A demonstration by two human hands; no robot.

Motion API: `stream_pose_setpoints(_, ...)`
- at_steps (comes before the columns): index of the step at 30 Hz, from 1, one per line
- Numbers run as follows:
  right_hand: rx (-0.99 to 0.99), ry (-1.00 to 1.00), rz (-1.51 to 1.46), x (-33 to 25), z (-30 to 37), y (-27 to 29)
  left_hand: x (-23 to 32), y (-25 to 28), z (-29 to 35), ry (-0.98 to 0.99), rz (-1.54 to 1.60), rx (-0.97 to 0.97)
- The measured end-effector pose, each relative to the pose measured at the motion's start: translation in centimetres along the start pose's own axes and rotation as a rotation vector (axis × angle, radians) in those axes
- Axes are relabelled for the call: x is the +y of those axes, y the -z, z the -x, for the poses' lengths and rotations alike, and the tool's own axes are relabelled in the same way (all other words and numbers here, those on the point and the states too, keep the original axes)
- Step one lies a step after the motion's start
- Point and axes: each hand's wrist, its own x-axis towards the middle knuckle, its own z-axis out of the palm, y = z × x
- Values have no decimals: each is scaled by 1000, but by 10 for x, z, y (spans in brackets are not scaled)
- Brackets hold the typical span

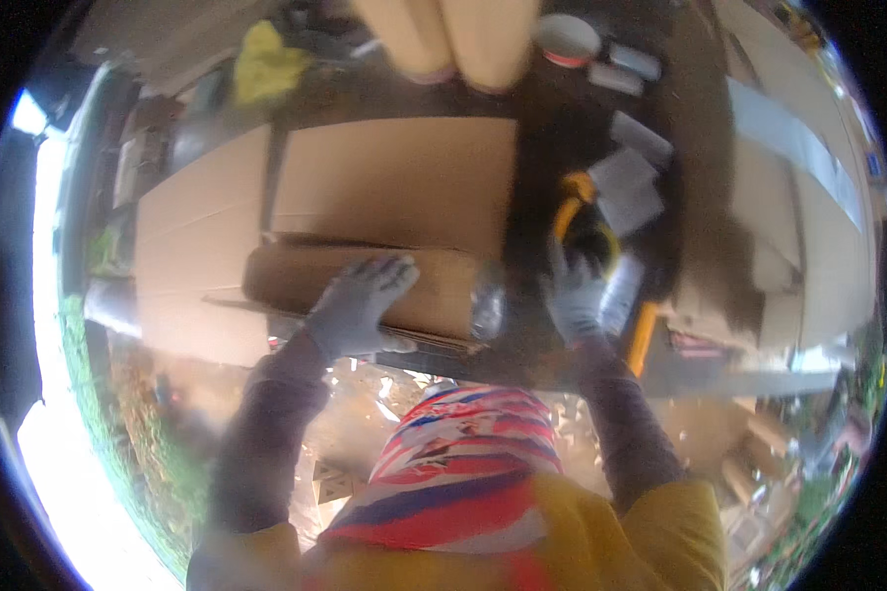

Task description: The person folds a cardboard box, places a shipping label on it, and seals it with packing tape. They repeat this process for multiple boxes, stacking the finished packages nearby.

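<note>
Striped garment (pixel 463 448) faced the table's (pixel 540 133) near edge. Left hand (pixel 357 307) lay spread on the cardboard box (pixel 448 281); right hand (pixel 575 303) was at the yellow ring (pixel 565 219), grip indeterminable.

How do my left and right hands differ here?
The left hand lies on the brown cardboard; the right hand is by the yellow ring-shaped item. The left hand slants rightward, thumb spread; the right hand points away from you. Both wear pale gloves.
</note>
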Motion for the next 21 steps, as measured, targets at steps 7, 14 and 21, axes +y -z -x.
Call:
stream_pose_setpoints(7, 203, 42, -1174, 108, -28, -20, 5, 2, 5, 31, 9, 20)
stream_pose_setpoints(14, -27, 266, -94, 42, -137, 17, 4, -2, -1, 45, 18, 1)
stream_pose_setpoints(21, -122, 255, -122, 28, -169, 30, 1, 2, -1, 96, 68, -41)
